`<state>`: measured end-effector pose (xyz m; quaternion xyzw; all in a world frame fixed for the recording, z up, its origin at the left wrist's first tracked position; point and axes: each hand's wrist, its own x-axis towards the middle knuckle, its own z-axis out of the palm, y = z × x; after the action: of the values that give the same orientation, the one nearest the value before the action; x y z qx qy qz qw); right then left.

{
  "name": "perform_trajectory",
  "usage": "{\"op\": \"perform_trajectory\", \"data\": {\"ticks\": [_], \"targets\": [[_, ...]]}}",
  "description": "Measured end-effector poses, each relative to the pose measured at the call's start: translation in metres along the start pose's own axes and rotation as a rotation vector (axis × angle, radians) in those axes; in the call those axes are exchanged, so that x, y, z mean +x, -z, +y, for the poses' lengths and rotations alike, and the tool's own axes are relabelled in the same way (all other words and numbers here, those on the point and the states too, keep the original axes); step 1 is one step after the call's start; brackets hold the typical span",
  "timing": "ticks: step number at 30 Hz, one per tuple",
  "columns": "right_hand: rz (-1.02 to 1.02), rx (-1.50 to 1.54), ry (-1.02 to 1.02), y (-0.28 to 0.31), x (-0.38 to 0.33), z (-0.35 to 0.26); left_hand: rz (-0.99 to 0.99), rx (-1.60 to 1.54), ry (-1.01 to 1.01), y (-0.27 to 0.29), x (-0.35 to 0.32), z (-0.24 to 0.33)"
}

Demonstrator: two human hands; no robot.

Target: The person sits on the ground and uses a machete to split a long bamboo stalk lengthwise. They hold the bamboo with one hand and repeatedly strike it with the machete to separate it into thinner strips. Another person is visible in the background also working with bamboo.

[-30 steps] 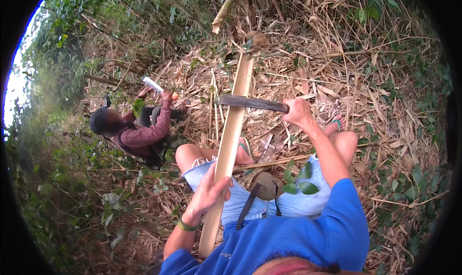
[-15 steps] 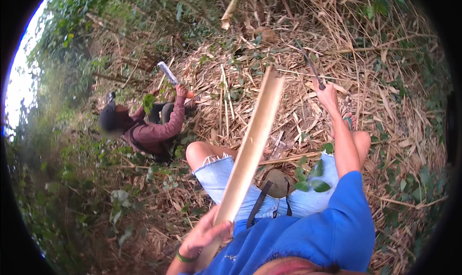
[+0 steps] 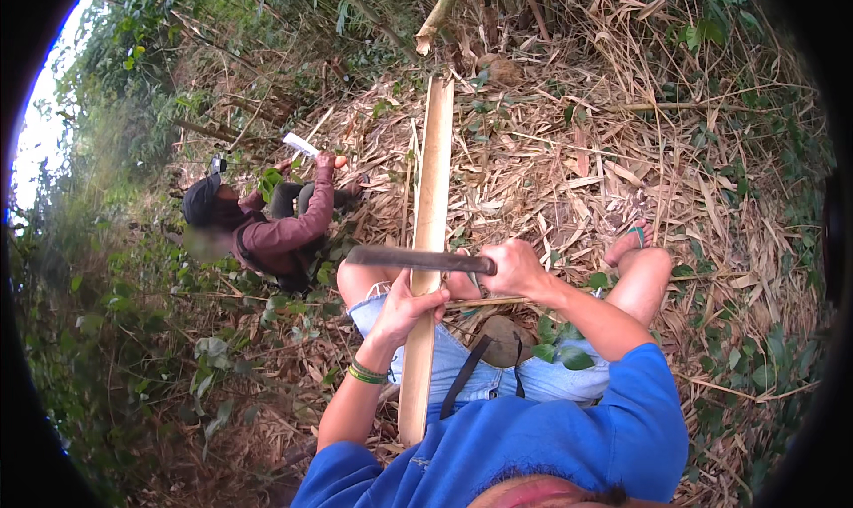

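Observation:
A long split bamboo piece (image 3: 433,166), pale and hollowed on its inner face, runs lengthwise from beside my body out over the ground. My left hand (image 3: 409,306) is wrapped round it near the middle, by my left knee. In my right hand (image 3: 515,269) is the handle of a machete (image 3: 413,259). Its dark blade lies crosswise over the bamboo, just beyond my left fingers, with the tip pointing left. Whether the edge touches the bamboo I cannot tell.
To the left sits another person (image 3: 275,232) in a dark cap, holding a large pale blade (image 3: 301,144). A cut bamboo pole (image 3: 440,15) juts in at the top. Dry bamboo leaves (image 3: 551,170) cover the ground, and a rounded stone-like object (image 3: 504,339) lies between my thighs.
My right hand has swung the machete in from the far right to across the bamboo. My left hand has shifted forward along the piece, which now stands more upright in view.

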<state>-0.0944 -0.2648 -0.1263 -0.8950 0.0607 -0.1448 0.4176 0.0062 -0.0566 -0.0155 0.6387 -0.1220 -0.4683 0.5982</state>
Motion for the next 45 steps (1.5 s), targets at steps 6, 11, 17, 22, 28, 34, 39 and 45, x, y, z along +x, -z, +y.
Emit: {"op": "perform_trajectory", "data": {"ticks": [6, 11, 17, 22, 28, 34, 39, 45], "targets": [[0.096, -0.066, 0.079, 0.01, 0.0, -0.005, -0.084, 0.163, 0.07, -0.003, 0.001, 0.007], [0.069, -0.22, 0.046, 0.022, 0.003, 0.012, -0.083, 0.152, 0.062, -0.013, -0.009, 0.023], [0.197, 0.029, -0.476, 0.108, 0.026, 0.084, -0.276, 0.066, 0.246, -0.008, -0.073, 0.016], [0.424, -0.007, -0.53, 0.132, 0.02, 0.113, -0.327, 0.019, 0.255, 0.01, -0.093, 0.013], [0.641, 0.338, -0.546, 0.08, 0.018, 0.093, -0.31, 0.013, 0.095, 0.004, -0.061, 0.02], [0.581, 0.402, -0.43, 0.076, 0.011, 0.066, -0.225, 0.091, 0.094, 0.001, -0.035, 0.013], [0.344, 0.034, 0.021, 0.045, 0.0, 0.024, -0.186, 0.052, 0.088, -0.028, -0.015, 0.029], [0.248, -0.116, 0.168, 0.032, -0.004, 0.002, -0.151, 0.289, 0.062, -0.024, -0.008, 0.026]]}}
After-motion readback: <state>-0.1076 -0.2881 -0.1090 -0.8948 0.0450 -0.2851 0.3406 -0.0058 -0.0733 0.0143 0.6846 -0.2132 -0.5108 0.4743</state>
